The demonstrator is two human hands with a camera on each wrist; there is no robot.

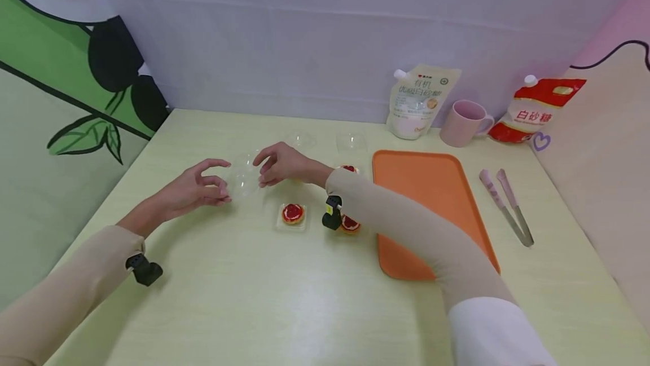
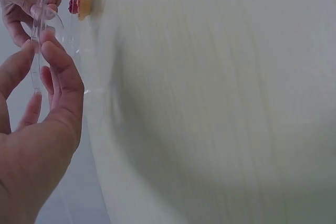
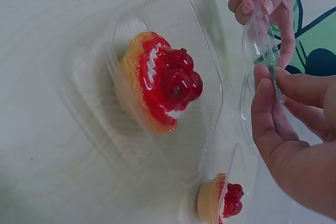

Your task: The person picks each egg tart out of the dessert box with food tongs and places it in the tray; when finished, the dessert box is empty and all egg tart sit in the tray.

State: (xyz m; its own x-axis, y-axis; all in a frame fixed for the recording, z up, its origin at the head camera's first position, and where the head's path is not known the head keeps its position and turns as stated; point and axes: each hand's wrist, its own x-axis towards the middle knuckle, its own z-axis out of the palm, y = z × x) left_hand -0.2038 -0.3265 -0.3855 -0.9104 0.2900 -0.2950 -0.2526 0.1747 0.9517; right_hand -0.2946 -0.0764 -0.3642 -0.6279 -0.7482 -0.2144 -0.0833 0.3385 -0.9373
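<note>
A clear plastic domed lid (image 3: pixel 257 38) hangs upright between my two hands. My left hand (image 1: pixel 195 188) pinches one side of its rim, thumb against fingertips. My right hand (image 1: pixel 284 164) pinches the opposite side, also seen in the right wrist view. In front of the right forearm, a small tart (image 1: pixel 293 214) with red fruit topping sits in a clear square plastic base (image 1: pixel 282 226). Another tart (image 3: pixel 163 82) in a clear container shows large below the right wrist. A third tart (image 1: pixel 349 168) is partly covered by the right sleeve.
Two clear domed lids, one left (image 1: pixel 302 139) and one right (image 1: pixel 351 141), lie at the back. An orange tray (image 1: pixel 421 185) lies under the right forearm. Tongs (image 1: pixel 526 236) are right of it. A beige pouch (image 1: pixel 418 104), pink mug (image 1: pixel 459 123) and red pouch (image 1: pixel 530 112) stand behind.
</note>
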